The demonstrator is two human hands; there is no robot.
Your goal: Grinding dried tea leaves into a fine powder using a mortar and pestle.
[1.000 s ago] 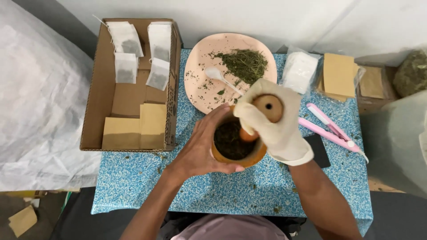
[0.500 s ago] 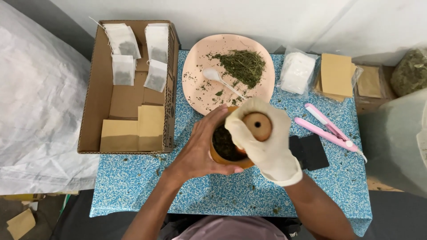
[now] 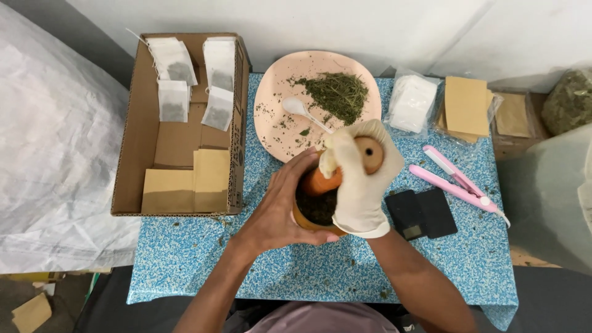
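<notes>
One round wooden mortar (image 3: 313, 213) in the middle of the speckled blue table (image 3: 431, 265), dark crushed herb inside. Bare left hand (image 3: 280, 206) wrapped around the mortar's left wall, fingers curled against the rim, holding it. Right hand (image 3: 361, 179) in one cream rubber glove, closed tight around one orange-brown wooden pestle (image 3: 345, 166), knob end up, lower end down in the bowl among the herb.

Just behind the mortar, one round pale pink plate (image 3: 277, 123), with one heap of dried green herb (image 3: 336, 95) on its far right part, loose crumbs scattered across it, and one small white plastic spoon (image 3: 302, 111) lying across the middle, handle pointing toward the gloved hand.

Left of the plate, one open brown cardboard box (image 3: 179, 142) touching the table's left part: four white filled tea bags (image 3: 191, 80) in the far half, two flat brown paper envelopes (image 3: 185, 185) in the near half.

Right of the plate, one clear packet of white empty bags (image 3: 410, 105), then clear packets of brown paper envelopes (image 3: 468, 108), count hard to tell. Nearer, one pink two-armed sealing clamp (image 3: 456, 185), arms apart, and just beside the gloved wrist one small black flat scale (image 3: 422, 213) with its lid folded open.
</notes>
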